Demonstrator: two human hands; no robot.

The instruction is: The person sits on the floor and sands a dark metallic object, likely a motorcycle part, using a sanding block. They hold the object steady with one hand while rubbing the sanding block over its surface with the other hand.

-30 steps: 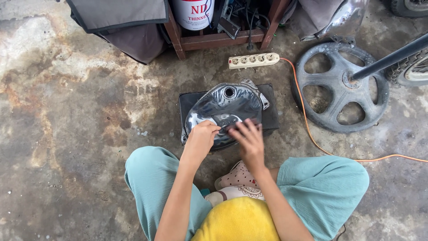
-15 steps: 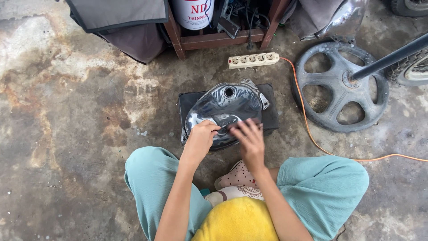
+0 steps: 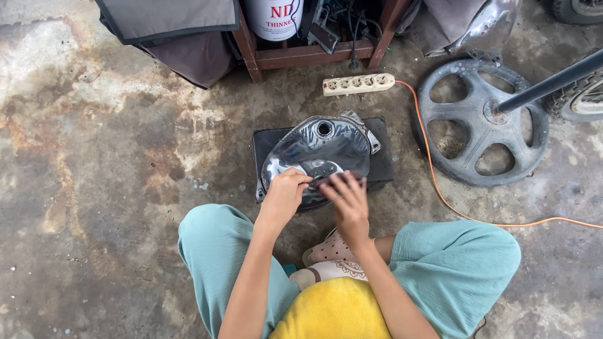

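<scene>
Glossy dark fuel tank (image 3: 320,154) at frame centre, resting on a black pad (image 3: 383,164) on stained concrete. Left hand (image 3: 284,198) clenched on a small dark piece, kind not discernible, pressed to the tank's near edge. Right hand (image 3: 349,202) spread flat and blurred on the tank surface just beside it, gripping nothing.

Recommended for this step: light, even pressure; tank steadied on the pad; contact kept to the lower edge, clear of the filler hole (image 3: 324,129).

At top centre, white cylindrical can (image 3: 274,17) with red lettering, on a wooden rack (image 3: 308,58). Below the rack, cream power strip (image 3: 358,84) with orange cable (image 3: 440,191). At upper right, grey spoked wheel (image 3: 480,122).
</scene>
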